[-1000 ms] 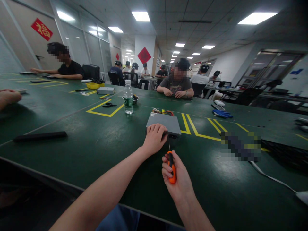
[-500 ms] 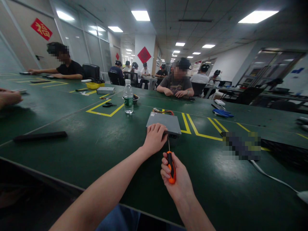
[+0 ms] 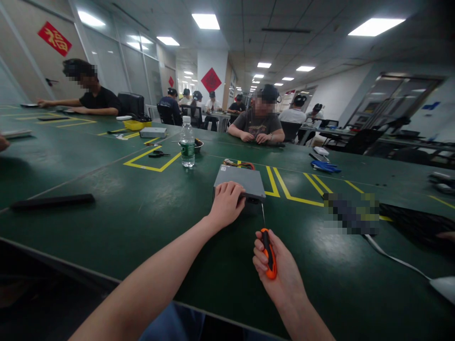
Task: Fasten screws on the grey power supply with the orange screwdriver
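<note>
A grey metal computer power supply [image 3: 245, 179] lies on the green table in front of me. Coloured wires [image 3: 239, 164] come out of its far side, and a dark socket shows on the near side. My left hand [image 3: 227, 203] grips its near left part, fingers over the top and thumb at the near face. In my right hand [image 3: 272, 253] is an orange and black screwdriver [image 3: 269, 255], its shaft pointing away from me. The tip is at the near face by the right corner; whether it touches a screw is too small to tell.
Beyond the power supply stand a water bottle [image 3: 187, 142] and a bowl [image 3: 198, 145]. A black bar [image 3: 53, 201] lies at left, blue gloves [image 3: 325, 166] at right. A white cable [image 3: 394, 259] crosses the right side. Across the table sits a person [image 3: 258, 118].
My right hand has moved the screwdriver to the right, from near the middle of the near face to its right corner. My left hand stays on the power supply.
</note>
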A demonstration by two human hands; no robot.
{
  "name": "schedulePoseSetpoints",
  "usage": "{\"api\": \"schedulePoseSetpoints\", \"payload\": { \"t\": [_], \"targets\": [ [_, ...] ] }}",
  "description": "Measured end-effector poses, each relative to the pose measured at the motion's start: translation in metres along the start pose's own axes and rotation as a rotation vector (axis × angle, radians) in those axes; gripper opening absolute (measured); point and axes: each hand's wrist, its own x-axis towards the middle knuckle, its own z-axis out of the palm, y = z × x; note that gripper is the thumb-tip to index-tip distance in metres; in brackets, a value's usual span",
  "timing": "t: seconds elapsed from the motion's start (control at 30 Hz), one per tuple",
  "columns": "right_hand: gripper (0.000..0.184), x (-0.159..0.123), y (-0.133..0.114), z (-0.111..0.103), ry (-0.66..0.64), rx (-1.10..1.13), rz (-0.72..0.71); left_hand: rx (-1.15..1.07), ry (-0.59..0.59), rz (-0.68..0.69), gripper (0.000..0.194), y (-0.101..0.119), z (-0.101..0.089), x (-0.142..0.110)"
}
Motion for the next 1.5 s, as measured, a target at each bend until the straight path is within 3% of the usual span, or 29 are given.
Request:
{"api": "schedulePoseSetpoints", "payload": {
  "t": [0.5,0.67,1.0,1.23,1.5],
  "targets": [
    [0.023,0.003,0.001,0.0,-0.007,0.005,-0.009,0.006,0.008,0.011,0.015,-0.001,0.002,0.0],
    [0.015,0.001,-0.001,0.004,0.037,0.033,-0.046,0.016,0.017,0.012,0.015,-0.002,0.003,0.0],
    [0.025,-0.004,-0.009,0.013,0.008,0.092,0.078,0.01,0.018,0.017,0.014,-0.002,0.002,0.0],
    [0.016,-0.003,-0.007,0.009,-0.002,0.137,0.052,0.008,0.008,0.018,0.014,-0.003,0.002,0.0],
    [0.019,-0.006,-0.003,0.011,-0.013,0.211,0.062,0.013,0.007,0.01,0.015,-0.003,0.003,0.0]
  ]
}}
